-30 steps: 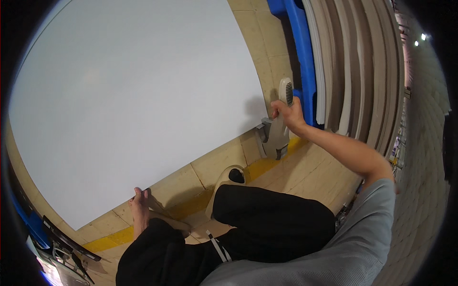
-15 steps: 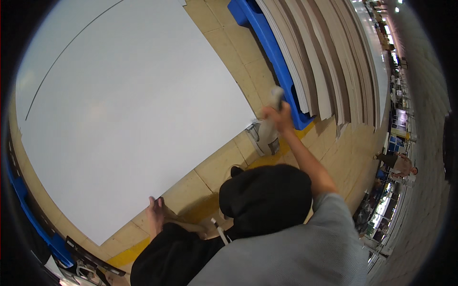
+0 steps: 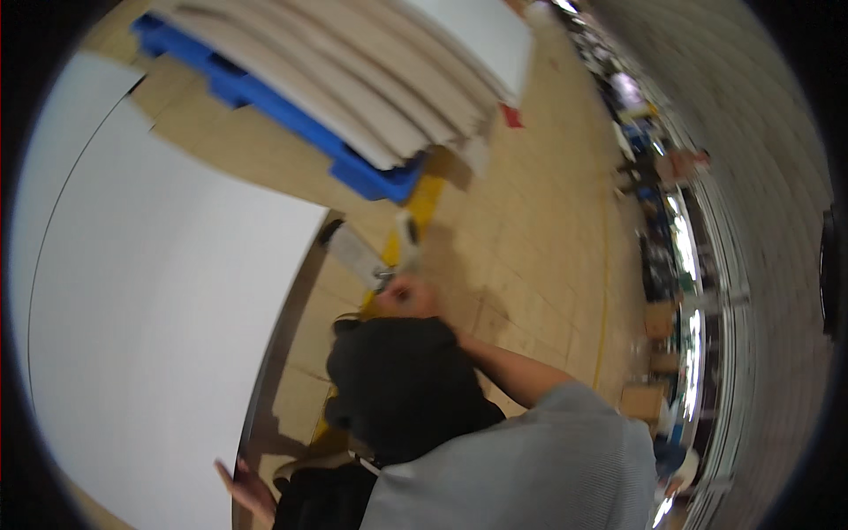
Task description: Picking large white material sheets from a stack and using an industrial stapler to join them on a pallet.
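A large white board (image 3: 168,291) lies along my left, with a thin dark line near its far-left side. At its near right edge is my left hand (image 3: 250,496), fingers apart, one stretched over the white surface; the rest is blurred or hidden by my sleeve. My right hand (image 3: 408,297) is closed around a handheld tool (image 3: 355,254), off to the right of the board's corner. This tool has a pale flat part and a metal fitting beside my fingers; motion smears it, so its exact kind is unclear. Black headwear (image 3: 406,389) hides part of my body.
A blue pallet (image 3: 274,110) carries a tall stack of pale sheets (image 3: 353,79) beyond the board. Yellow floor tape (image 3: 426,199) runs past the pallet's corner. Cardboard boxes (image 3: 643,402) stand far right, where a person (image 3: 676,165) is also seen.
The view has swung, so the board and pallet sit farther left. My right hand has drawn the tool back, away from the board's corner. My left hand's fingers have spread at the edge.
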Available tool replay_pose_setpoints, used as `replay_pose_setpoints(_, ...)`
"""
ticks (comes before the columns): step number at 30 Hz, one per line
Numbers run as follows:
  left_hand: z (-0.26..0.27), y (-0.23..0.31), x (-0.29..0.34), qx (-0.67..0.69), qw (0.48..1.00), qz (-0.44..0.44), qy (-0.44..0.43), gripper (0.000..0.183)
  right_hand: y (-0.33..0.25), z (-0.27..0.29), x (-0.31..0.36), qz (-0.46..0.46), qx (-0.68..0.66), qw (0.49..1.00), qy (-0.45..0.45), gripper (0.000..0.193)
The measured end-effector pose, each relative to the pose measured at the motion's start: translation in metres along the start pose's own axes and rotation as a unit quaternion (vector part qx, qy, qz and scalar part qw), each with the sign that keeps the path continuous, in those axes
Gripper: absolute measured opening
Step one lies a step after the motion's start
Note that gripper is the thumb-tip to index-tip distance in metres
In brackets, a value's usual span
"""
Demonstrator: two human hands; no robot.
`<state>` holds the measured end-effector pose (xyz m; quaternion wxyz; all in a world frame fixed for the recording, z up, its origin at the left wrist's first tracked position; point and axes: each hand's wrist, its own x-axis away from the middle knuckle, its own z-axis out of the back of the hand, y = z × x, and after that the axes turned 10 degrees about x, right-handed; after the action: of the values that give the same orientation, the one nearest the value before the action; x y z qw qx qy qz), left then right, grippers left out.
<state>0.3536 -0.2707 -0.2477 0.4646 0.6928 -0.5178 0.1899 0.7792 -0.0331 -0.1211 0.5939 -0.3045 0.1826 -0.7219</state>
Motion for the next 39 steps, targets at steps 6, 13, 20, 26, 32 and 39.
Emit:
replay_pose_setpoints(6, -0.073, 0.043, 0.048, -0.067, 0.997, -0.019, 0.042, 0.048, -0.034, -0.1, -0.035, -0.132, -0.437, 0.715, -0.53, 0.074)
replay_pose_setpoints(13, -0.092, 0.042, 0.054, -0.022, 0.992, 0.027, 0.12, 0.057, -0.096, -0.124, -0.063, -0.157, -0.371, 0.829, -0.388, 0.054)
replay_pose_setpoints(20, -0.068, 0.079, 0.064, -0.066, 0.988, 0.085, 0.108, 0.049, -0.174, -0.114, -0.061, -0.047, -0.319, 0.876, -0.36, 0.037)
replay_pose_setpoints(26, -0.104, 0.102, 0.061, 0.006, 0.998, 0.057, 0.018, 0.039, -0.202, -0.117, -0.084, 0.092, -0.306, 0.877, -0.358, 0.045)
replay_pose_setpoints(32, -0.128, 0.137, 0.068, -0.029, 0.998, 0.029, 0.047, 0.032, -0.239, -0.113, -0.092, 0.172, -0.315, 0.857, -0.37, 0.043)
replay_pose_setpoints(39, -0.143, 0.156, 0.06, -0.072, 0.996, 0.028, -0.038, 0.03, -0.257, -0.098, -0.1, 0.202, -0.298, 0.86, -0.362, 0.04)
